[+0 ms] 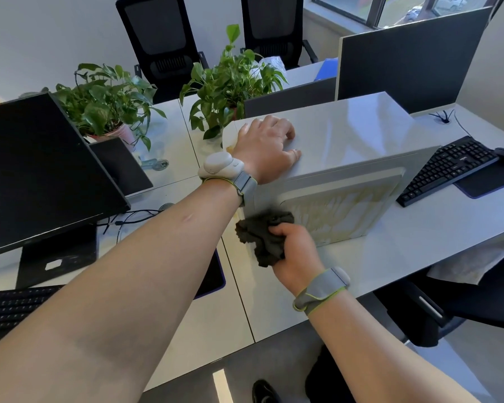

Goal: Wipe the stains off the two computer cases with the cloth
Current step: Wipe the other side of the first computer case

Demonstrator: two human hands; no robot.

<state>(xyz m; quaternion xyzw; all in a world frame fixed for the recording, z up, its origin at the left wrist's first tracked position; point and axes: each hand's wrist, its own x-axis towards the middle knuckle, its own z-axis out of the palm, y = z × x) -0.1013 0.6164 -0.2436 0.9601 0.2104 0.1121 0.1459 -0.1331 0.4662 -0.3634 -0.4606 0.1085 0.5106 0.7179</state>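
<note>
**Cloth at the stained side panel**

On the white desk a pale grey computer case is standing, and both hands are working on it. The left hand is lying palm down on the case's top, its fingers spread and pressing flat against the surface, gripping nothing. Just below those fingers, on the side panel facing the person, yellowish streaky stains are showing across the recessed area. The right hand is curling its fingers round a bunched dark grey cloth, and the cloth is bulging out beyond the fingertips to the left, touching the panel's lower near corner, just beside the stains. A strapped band is sitting on each wrist. Beyond the left hand's fingers, two potted plants are standing on the desk. Well to the right of both hands a black keyboard is lying beside the case. Only one case is clearly showing.
</note>
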